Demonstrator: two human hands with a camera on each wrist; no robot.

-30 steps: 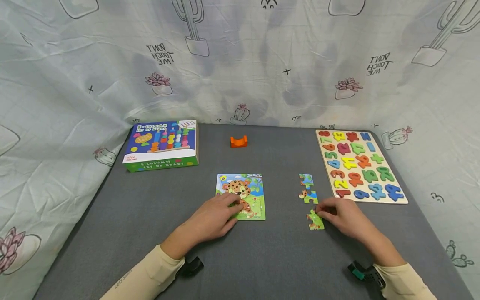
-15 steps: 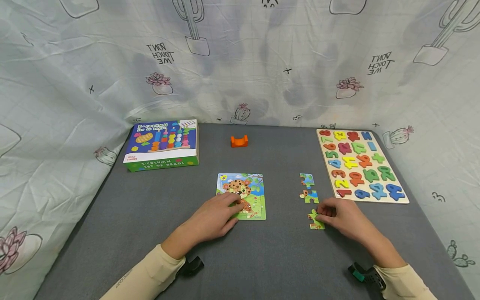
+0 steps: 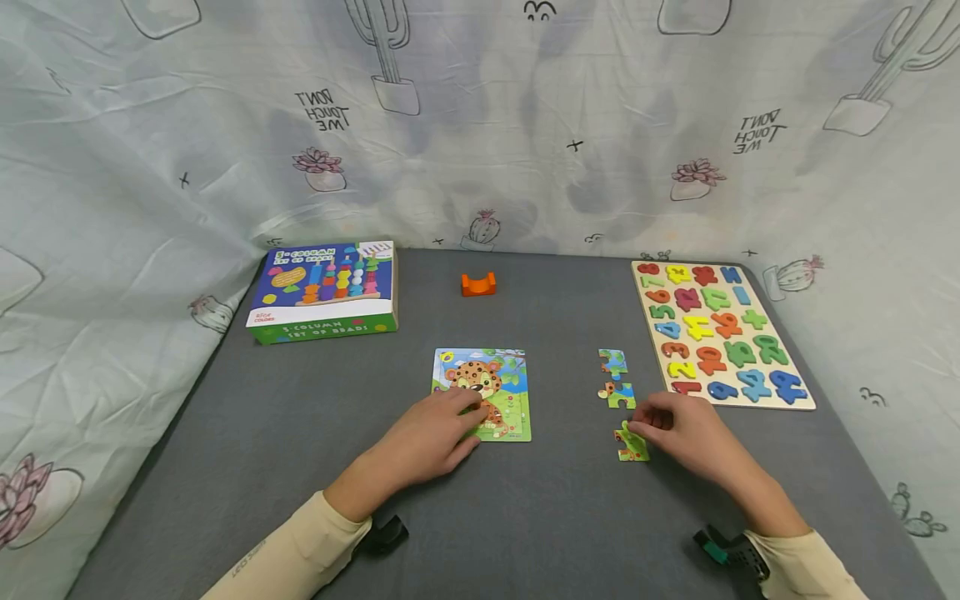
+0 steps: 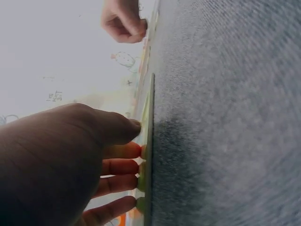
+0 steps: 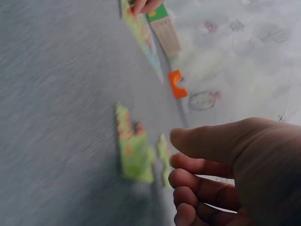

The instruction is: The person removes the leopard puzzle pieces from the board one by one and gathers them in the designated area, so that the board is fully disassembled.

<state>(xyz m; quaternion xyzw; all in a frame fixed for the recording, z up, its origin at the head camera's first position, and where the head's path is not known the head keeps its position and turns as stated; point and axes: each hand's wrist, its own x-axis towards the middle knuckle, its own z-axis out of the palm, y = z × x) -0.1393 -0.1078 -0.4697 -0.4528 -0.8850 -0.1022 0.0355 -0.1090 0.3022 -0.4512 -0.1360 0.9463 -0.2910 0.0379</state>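
My left hand [image 3: 435,429] rests on a square jigsaw board [image 3: 517,400] with a spotted leopard cub picture. In the left wrist view the fingertips [image 4: 139,181] touch the thin board's face. My right hand [image 3: 693,433] hovers by a green jigsaw piece [image 3: 633,446], its loosely bent fingertips overlapping the piece's top edge in the head view. The right wrist view shows the thumb [image 5: 188,141] and fingers with nothing between them, apart from the green piece [image 5: 134,157]. Two more jigsaw pieces, one blue-green [image 3: 613,361] and one with a small animal [image 3: 621,395], lie farther back in a column.
A wooden number board [image 3: 723,333] lies right of the pieces, close to my right hand. A colourful bead-set box [image 3: 326,292] sits at the back left. An orange notched block [image 3: 478,285] stands at the back middle, before a printed cloth backdrop [image 3: 525,200].
My right fingertips have shifted slightly left over the green piece's top edge. The left hand and the board have stayed in place.
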